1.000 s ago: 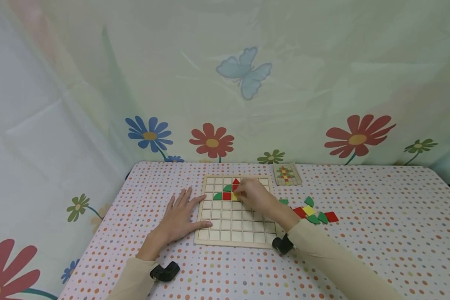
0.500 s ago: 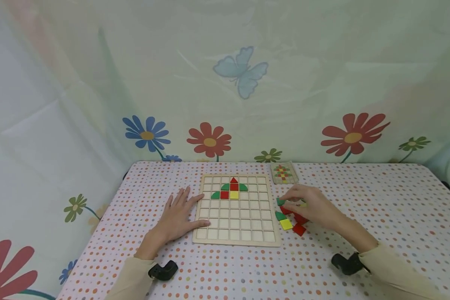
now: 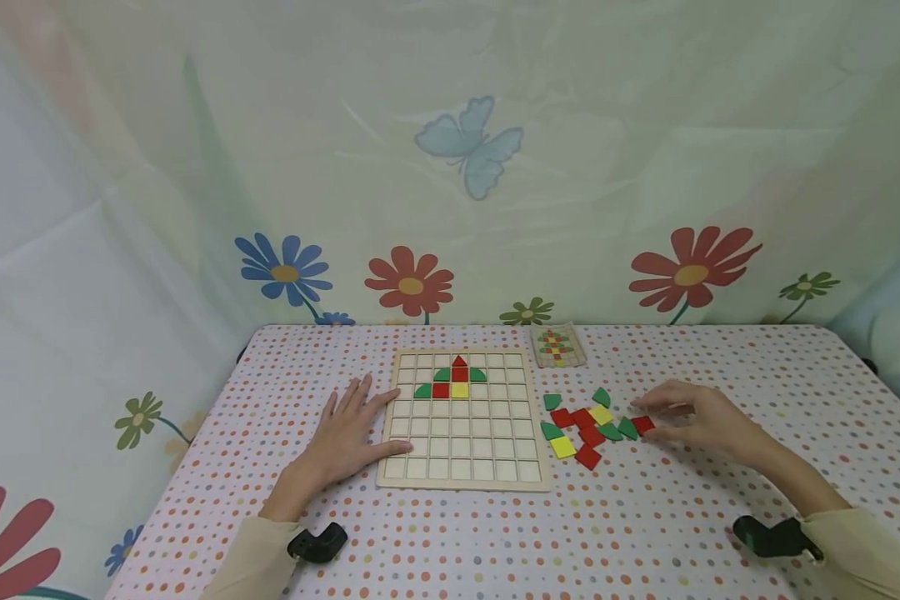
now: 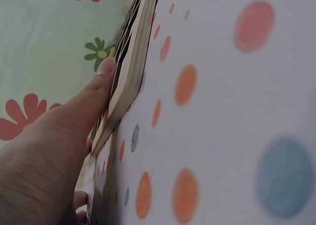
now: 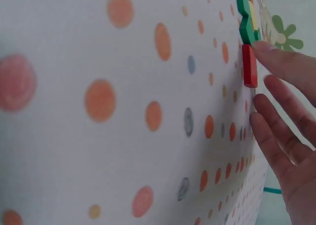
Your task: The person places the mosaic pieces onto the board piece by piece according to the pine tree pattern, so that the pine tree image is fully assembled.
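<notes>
The left hand (image 3: 345,433) lies spread on the left edge of the wooden grid board (image 3: 450,483); in the left wrist view its thumb rests on the board's rim (image 4: 129,82). On the board sit a red triangle (image 3: 459,362), red squares (image 3: 440,390), a yellow square (image 3: 460,390) and green quarter-round pieces (image 3: 423,391). The right hand (image 3: 708,423), fingers apart and slightly bent, is at the right end of the loose pieces, beside a red square (image 3: 642,425). In the right wrist view a fingertip is close to that red piece (image 5: 250,66); contact cannot be told.
Loose red, green and yellow pieces (image 3: 591,436) lie right of the board. A small pattern card (image 3: 558,346) lies behind them, near the back edge of the dotted table (image 3: 450,550). A flowered cloth (image 3: 330,125) hangs behind.
The right hand moved from the board to the loose pieces, then further right to their far end. A green piece now sits right of the upper red square. The left hand stayed on the board.
</notes>
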Demonstrator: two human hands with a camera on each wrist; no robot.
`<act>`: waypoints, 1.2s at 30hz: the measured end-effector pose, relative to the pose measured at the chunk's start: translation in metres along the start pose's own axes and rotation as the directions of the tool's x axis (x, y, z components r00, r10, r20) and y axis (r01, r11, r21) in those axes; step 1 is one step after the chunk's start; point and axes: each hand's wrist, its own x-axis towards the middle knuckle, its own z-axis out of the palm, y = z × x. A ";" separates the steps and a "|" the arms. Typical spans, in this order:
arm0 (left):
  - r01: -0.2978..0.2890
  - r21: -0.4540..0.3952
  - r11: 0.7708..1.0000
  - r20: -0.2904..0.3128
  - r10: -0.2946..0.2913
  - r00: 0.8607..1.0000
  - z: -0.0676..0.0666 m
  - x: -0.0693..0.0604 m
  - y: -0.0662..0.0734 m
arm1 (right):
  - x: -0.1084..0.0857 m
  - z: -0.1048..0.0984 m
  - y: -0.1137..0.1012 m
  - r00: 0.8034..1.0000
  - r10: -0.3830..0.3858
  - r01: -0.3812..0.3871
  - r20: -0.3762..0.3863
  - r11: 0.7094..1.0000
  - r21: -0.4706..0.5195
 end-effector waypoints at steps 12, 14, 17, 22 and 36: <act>-0.002 0.008 1.000 -0.001 0.002 1.000 0.002 0.002 0.000 | 0.005 0.007 0.004 1.000 0.005 -0.006 -0.008 0.998 -0.057; -0.003 0.008 1.000 -0.002 0.003 1.000 0.002 0.002 -0.001 | 0.006 0.006 0.004 1.000 0.026 -0.026 0.003 0.999 -0.048; -0.003 0.011 1.000 -0.001 0.003 1.000 0.002 0.002 -0.001 | 0.008 0.006 0.004 0.999 0.046 -0.046 0.018 0.998 -0.031; -0.003 0.012 1.000 -0.005 0.003 1.000 0.002 0.000 -0.002 | 0.010 0.008 0.002 0.999 0.051 -0.051 0.010 0.998 -0.035; 0.000 0.004 1.000 0.007 0.000 1.000 0.000 0.000 0.000 | 0.004 0.013 0.004 0.989 0.098 -0.100 -0.113 0.995 -0.007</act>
